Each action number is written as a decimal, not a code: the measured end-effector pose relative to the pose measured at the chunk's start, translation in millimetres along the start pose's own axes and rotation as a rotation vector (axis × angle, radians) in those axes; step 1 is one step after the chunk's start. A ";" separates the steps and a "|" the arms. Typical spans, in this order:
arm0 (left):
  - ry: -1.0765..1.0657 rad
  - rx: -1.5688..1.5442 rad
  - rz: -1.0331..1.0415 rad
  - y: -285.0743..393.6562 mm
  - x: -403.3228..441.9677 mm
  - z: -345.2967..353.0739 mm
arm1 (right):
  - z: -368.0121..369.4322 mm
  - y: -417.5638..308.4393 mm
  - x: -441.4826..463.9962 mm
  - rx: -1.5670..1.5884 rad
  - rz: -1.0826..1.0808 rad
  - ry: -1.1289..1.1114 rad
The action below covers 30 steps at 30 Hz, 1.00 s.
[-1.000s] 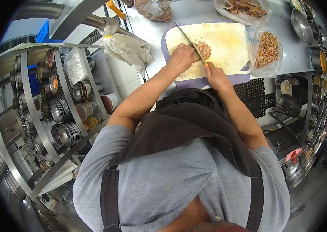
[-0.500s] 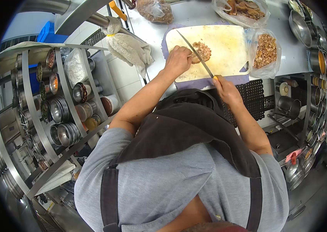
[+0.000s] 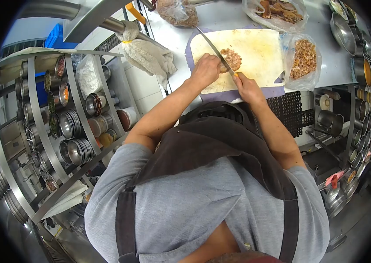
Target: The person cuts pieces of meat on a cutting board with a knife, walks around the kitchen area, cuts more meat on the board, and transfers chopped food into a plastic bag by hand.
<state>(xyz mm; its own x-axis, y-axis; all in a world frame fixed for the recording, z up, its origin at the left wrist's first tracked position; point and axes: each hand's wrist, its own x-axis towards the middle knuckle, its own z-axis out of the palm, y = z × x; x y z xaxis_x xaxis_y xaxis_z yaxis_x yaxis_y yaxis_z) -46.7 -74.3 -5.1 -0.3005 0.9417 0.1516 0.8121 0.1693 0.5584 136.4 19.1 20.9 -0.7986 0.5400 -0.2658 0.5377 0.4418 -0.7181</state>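
Note:
My right hand (image 3: 250, 89) is wrapped round the yellow handle of a long knife (image 3: 211, 47). The blade slants up and left across the cutting board (image 3: 260, 52), its tip past the board's far left edge. My left hand (image 3: 207, 69) is closed, its curled fingertips pressing a piece of meat (image 3: 223, 68) right beside the blade. Those fingers partly hide the piece. On the blade's other side lies a small heap of chopped meat (image 3: 232, 58). Under the cream board a purple sheet or second board (image 3: 260, 94) shows at the edges.
A clear bag of diced meat (image 3: 303, 59) stands right of the board. Behind are a bag of larger browned pieces (image 3: 279, 13) and a bag of minced-looking food (image 3: 176, 12). A towel (image 3: 148, 57) hangs at left, near a shelf rack (image 3: 40, 118) of bowls. Metal bowls (image 3: 342, 33) sit at right.
The knife and my right hand have shifted up and to the left, so the blade's tip reaches farther past the board. My left hand stays on the meat.

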 end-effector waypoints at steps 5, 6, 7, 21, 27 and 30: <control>0.068 -0.068 -0.044 6.0 -12.7 -6.7 | -10.2 -1.2 -19.3 0.007 0.075 -0.016; 0.104 -0.094 -0.074 6.6 -13.3 -7.8 | -14.5 -1.0 -24.3 0.021 0.082 -0.030; 0.103 -0.096 -0.076 6.6 -12.8 -9.0 | -18.5 -2.7 -30.2 0.019 0.085 -0.032; 0.061 0.017 -0.021 1.1 -7.9 -2.3 | 5.1 -7.1 10.8 -0.005 -0.003 -0.036; 0.090 -0.053 -0.056 5.3 -18.0 -12.3 | -16.5 -4.4 -21.0 -0.005 0.023 -0.048; 0.085 -0.038 -0.068 4.6 -20.9 -11.1 | -28.9 -10.2 -35.5 -0.018 0.037 -0.107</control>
<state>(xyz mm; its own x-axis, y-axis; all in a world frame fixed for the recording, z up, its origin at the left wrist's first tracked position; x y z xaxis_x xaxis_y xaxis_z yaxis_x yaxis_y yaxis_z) -42.2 -96.4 3.3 -0.3967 0.9001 0.1798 0.7696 0.2194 0.5997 167.0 16.1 56.3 -0.8021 0.4769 -0.3595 0.5710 0.4363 -0.6954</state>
